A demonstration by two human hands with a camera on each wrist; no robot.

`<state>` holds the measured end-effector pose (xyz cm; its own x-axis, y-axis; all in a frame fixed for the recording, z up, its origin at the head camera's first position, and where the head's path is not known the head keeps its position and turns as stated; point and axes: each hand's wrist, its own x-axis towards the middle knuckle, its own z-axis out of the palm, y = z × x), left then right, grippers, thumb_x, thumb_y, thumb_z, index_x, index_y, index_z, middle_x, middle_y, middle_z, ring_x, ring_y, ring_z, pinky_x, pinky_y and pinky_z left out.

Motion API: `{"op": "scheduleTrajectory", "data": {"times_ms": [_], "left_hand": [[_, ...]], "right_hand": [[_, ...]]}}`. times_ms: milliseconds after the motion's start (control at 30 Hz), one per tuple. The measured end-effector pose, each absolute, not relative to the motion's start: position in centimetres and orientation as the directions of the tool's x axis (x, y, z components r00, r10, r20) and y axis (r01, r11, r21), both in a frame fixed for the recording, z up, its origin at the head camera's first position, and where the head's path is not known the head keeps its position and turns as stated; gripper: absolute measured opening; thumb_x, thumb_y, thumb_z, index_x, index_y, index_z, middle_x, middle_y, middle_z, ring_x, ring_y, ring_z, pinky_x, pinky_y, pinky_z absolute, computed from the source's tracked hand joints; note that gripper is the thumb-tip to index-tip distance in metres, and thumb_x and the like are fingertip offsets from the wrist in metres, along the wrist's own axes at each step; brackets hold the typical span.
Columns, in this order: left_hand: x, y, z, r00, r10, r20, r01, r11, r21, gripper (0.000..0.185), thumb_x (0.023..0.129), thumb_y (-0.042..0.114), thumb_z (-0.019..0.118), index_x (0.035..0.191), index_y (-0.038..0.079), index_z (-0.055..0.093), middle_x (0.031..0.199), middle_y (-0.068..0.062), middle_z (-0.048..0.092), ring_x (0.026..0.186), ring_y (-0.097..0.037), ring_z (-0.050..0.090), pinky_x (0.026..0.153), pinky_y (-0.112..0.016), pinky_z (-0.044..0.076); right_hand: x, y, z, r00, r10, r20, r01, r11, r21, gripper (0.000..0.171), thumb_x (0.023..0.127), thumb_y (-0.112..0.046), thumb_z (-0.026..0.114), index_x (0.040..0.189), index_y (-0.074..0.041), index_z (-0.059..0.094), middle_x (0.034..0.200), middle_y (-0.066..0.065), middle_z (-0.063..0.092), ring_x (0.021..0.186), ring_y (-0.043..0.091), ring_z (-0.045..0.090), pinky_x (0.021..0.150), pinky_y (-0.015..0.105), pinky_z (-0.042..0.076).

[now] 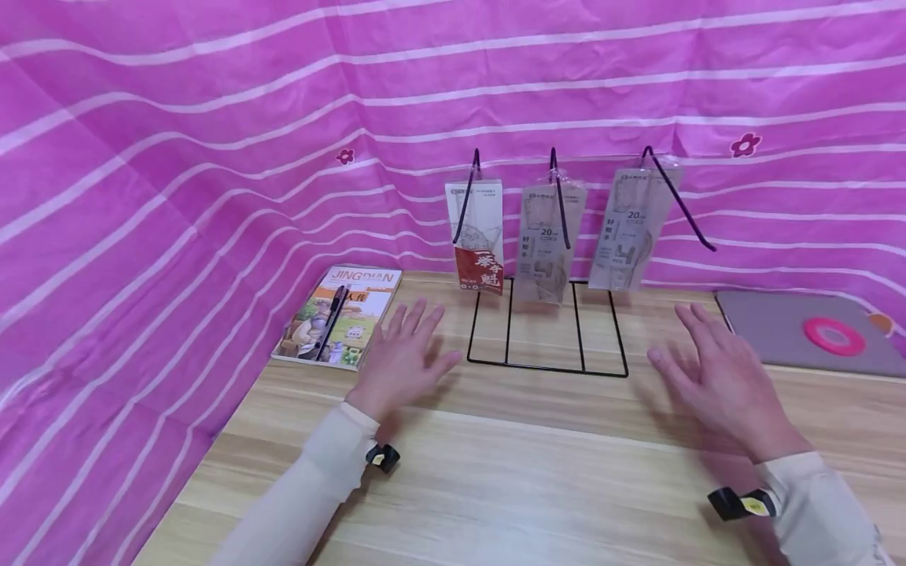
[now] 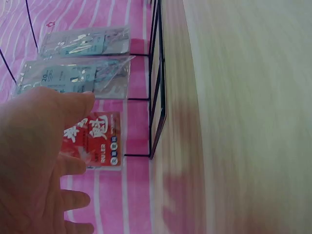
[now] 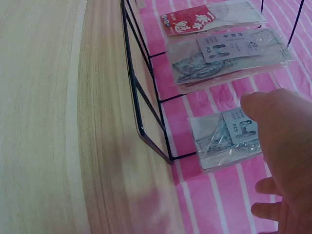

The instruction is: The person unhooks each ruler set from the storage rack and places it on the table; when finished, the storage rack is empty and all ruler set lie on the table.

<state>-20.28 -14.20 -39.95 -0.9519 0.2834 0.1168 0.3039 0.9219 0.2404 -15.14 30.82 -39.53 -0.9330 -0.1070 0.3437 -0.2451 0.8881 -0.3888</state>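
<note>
A black wire display rack (image 1: pixel 548 366) stands on the wooden table, with three hooks at its top. From the left hook hangs a red-and-white ruler set packet (image 1: pixel 478 236). Clear plastic packets marked 20 hang from the middle hook, the middle packet (image 1: pixel 548 244), and from the right hook, the right packet (image 1: pixel 630 228). My left hand (image 1: pixel 399 358) hovers left of the rack, fingers spread, holding nothing. On the rack's other side my right hand (image 1: pixel 729 377) is also spread and holds nothing. Both wrist views show the thumbs apart from the packets.
At the left lies a magazine (image 1: pixel 375 303) with a black pen (image 1: pixel 331 322) on it. A grey flat board (image 1: pixel 771 318) at the right bears a pink ring (image 1: pixel 834 336). Pink striped cloth (image 1: pixel 566 71) rises behind the table (image 1: pixel 495 487).
</note>
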Motion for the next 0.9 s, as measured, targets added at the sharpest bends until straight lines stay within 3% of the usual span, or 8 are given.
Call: {"op": "scheduleTrajectory", "data": {"times_ms": [200,367,467,767,900], "left_hand": [[-21.4,-12.7,-41.1,-0.922,0.372,0.106,0.386,0.87,0.307,0.081,0.103,0.066,0.051,0.169,0.028,0.023,0.178,-0.005,0.012,0.162,-0.04,0.02,0.124,-0.07,0.027],[-22.3,-11.7,-42.1,-0.902,0.423,0.085,0.425,0.838,0.342,0.078,0.103,0.062,0.054,0.167,0.022,0.032,0.177,-0.01,0.02,0.161,-0.039,0.025,0.125,-0.068,0.028],[-22.8,-11.4,-42.6,-0.897,0.436,0.066,0.429,0.826,0.366,0.076,0.103,0.062,0.055,0.166,0.023,0.035,0.176,-0.012,0.023,0.161,-0.039,0.026,0.126,-0.068,0.025],[-24.2,-11.9,-43.5,-0.887,0.459,-0.049,0.396,0.811,0.43,0.081,0.102,0.069,0.05,0.168,0.028,0.028,0.178,-0.007,0.014,0.165,-0.037,0.011,0.133,-0.06,0.01],[-24.7,-12.5,-43.7,-0.882,0.469,-0.044,0.404,0.801,0.443,0.08,0.102,0.067,0.052,0.168,0.028,0.028,0.178,-0.008,0.014,0.165,-0.038,0.006,0.134,-0.057,0.006]], "right_hand": [[-15.6,31.0,-39.6,-0.93,-0.091,0.356,-0.249,0.868,-0.43,0.077,0.106,-0.041,0.061,0.167,-0.011,0.027,0.166,0.031,0.033,0.148,0.06,0.032,0.116,0.078,0.023],[-16.3,31.2,-39.6,-0.951,-0.044,0.305,-0.195,0.853,-0.483,0.076,0.107,-0.046,0.058,0.169,-0.02,0.023,0.165,0.03,0.035,0.147,0.06,0.033,0.11,0.082,0.027],[-17.3,31.5,-39.3,-0.955,-0.049,0.291,-0.2,0.834,-0.514,0.077,0.107,-0.047,0.059,0.17,-0.024,0.021,0.166,0.029,0.032,0.148,0.06,0.032,0.106,0.083,0.03],[-21.8,31.7,-37.9,-0.918,-0.116,0.38,-0.35,0.686,-0.638,0.072,0.105,-0.026,0.065,0.166,-0.011,0.029,0.161,0.034,0.034,0.138,0.061,0.039,0.104,0.083,0.034],[-23.2,31.3,-37.2,-0.912,-0.123,0.391,-0.369,0.66,-0.654,0.07,0.105,-0.025,0.065,0.166,-0.014,0.032,0.162,0.03,0.036,0.139,0.059,0.041,0.107,0.079,0.036]]}}
